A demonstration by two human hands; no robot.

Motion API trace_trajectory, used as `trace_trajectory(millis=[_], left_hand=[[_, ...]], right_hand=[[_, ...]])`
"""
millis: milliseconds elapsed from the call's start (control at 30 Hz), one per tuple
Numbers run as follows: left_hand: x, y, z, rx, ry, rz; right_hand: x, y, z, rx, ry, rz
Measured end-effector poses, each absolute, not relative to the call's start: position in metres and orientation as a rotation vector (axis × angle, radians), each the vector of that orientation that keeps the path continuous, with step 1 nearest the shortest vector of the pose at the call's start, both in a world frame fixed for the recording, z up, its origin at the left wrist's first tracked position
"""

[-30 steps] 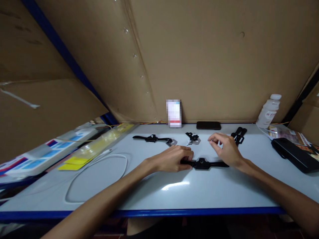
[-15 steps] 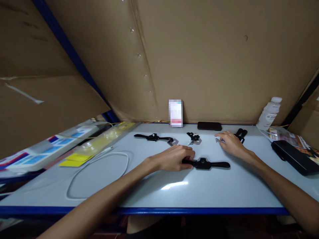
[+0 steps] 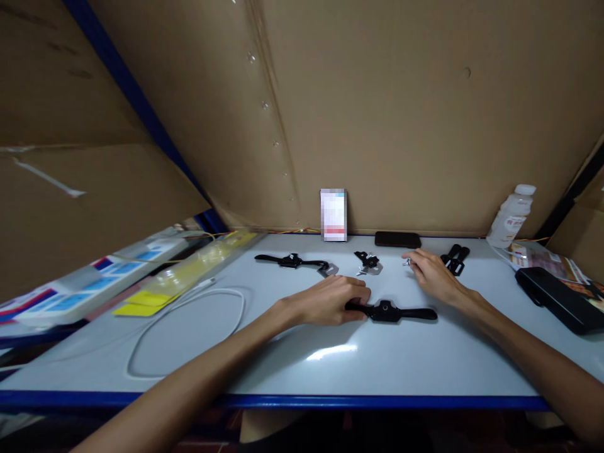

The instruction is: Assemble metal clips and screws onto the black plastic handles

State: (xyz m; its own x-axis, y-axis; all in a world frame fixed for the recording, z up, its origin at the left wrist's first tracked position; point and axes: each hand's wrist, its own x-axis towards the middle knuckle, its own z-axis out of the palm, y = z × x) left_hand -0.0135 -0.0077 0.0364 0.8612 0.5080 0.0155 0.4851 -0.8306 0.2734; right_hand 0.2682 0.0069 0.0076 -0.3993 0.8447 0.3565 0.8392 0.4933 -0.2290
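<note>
My left hand [image 3: 336, 300] is closed around the left handle of a black spokeshave body [image 3: 385, 310] lying on the table. My right hand [image 3: 433, 275], fingers curled, pinches a small silvery screw [image 3: 406, 262] just above the tabletop; its exact shape is hard to make out. Behind my left hand lie loose black and metal spokeshave parts [image 3: 367, 260]. Farther left rests another black spokeshave [image 3: 290, 260], with a flat metal blade [image 3: 330, 269] at its right end. Black parts with slots [image 3: 455, 259] lie just beyond my right hand.
A lit phone [image 3: 333, 215] leans on the cardboard wall beside a dark phone [image 3: 397, 240]. At right stand a bottle [image 3: 512, 217] and a black case [image 3: 559, 301]. A white cable [image 3: 243, 308] loops at left, near yellow packaging [image 3: 146, 303].
My right hand has shifted slightly left, carrying the small screw at its fingertips. My left hand stays on the spokeshave handle.
</note>
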Motion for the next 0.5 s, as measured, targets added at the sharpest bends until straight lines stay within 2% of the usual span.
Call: trace_trajectory(millis=[167,500], left_hand=[[-0.016,-0.006,0.034,2.753,0.678,0.180],[-0.015,-0.006,0.035,2.748,0.665,0.194]], right_hand=[[0.245,-0.030,0.024,-1.096,-2.309,0.244],[0.229,-0.053,0.023,-1.008,-2.644,0.125]])
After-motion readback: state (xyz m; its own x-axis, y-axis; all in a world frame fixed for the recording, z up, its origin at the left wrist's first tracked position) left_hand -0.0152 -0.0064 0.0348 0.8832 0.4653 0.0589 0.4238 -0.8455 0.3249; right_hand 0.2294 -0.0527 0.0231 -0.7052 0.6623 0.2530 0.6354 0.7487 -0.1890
